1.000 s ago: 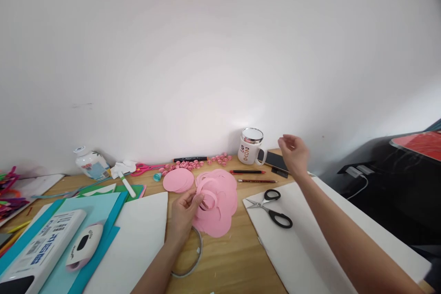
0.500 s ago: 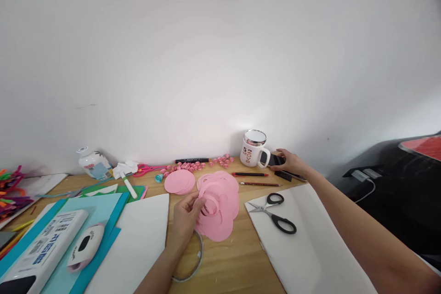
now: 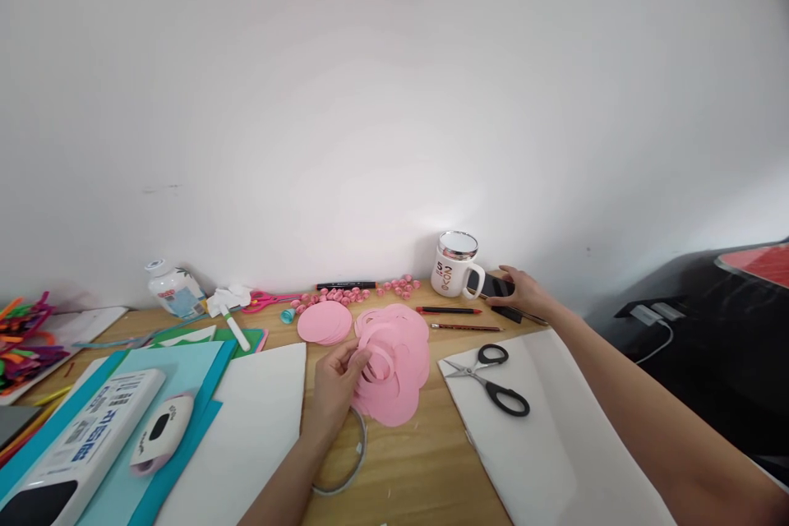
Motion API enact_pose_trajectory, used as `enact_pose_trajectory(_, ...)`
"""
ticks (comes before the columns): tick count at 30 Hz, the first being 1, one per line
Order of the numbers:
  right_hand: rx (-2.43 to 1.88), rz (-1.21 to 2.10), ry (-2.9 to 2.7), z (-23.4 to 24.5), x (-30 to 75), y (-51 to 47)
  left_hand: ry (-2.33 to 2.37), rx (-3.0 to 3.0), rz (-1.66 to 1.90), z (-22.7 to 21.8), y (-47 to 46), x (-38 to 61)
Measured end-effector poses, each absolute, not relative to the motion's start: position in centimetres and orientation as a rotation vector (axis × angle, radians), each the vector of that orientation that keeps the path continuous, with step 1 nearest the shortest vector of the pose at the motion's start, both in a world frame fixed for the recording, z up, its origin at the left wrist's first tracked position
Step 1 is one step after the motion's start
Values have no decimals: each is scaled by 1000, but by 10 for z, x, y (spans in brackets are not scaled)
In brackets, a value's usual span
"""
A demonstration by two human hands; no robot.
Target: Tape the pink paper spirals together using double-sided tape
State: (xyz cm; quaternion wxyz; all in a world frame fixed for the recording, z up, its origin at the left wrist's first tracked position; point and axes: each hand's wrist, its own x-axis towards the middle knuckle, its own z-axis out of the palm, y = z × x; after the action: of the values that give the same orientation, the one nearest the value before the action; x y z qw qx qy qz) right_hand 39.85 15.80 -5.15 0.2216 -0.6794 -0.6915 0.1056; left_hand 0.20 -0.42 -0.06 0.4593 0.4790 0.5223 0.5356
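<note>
The left hand [image 3: 336, 386] pinches a thin, curled pink paper strip [image 3: 391, 365], thumb and fingertips together, over layered, scalloped pink paper cut-outs [image 3: 407, 386]. From that pile, smooth pink discs [image 3: 324, 322] lie at ten o'clock, steel-bladed scissors [image 3: 474, 373] at three. At two o'clock the right hand [image 3: 521, 293], thumb and fingers apart, straddles a flat dark phone [image 3: 499, 287]; whether they clamp it, I cannot tell. Compared with a second ago, that hand is lower; the left pinch is unchanged.

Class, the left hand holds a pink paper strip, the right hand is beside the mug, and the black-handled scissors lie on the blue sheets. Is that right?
The surface is wrong: the head view shows the black-handled scissors on the right-hand white sheet. The left hand does hold a pink paper strip, and the right hand is beside the mug.
</note>
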Motion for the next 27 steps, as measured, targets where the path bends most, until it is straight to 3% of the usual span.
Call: enact_pose_trajectory(27, -1934, 152, -1983, -55, 402, 164, 1375, 1280, 1327, -1, -6, 5)
